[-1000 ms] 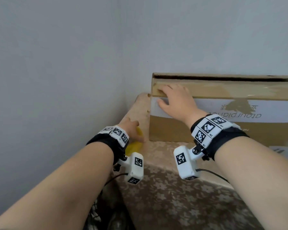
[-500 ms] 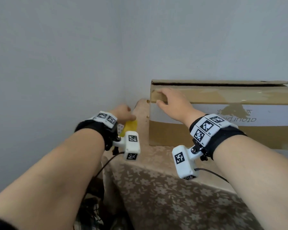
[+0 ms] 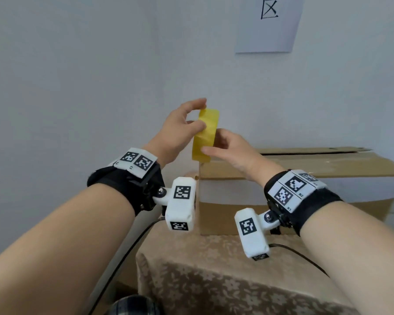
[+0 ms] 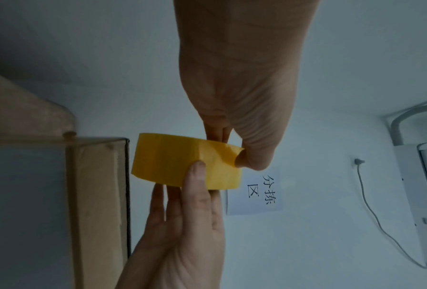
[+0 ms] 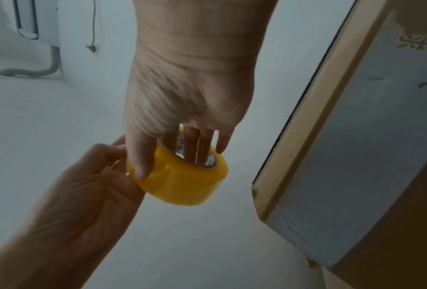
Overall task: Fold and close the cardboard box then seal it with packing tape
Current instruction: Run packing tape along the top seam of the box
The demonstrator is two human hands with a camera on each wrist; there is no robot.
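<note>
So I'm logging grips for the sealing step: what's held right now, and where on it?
The yellow packing tape roll: left hand pinches its outer band, right hand grips rim and core.

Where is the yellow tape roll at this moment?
In the head view the yellow tape roll is in the air at centre, held between the left hand and right hand, just above the left end of the cardboard box.

We count one roll of yellow packing tape [image 3: 205, 134], one cardboard box [image 3: 305, 169], one paper sign [image 3: 268, 23] on the wall, two hands, and two wrist cameras.
</note>
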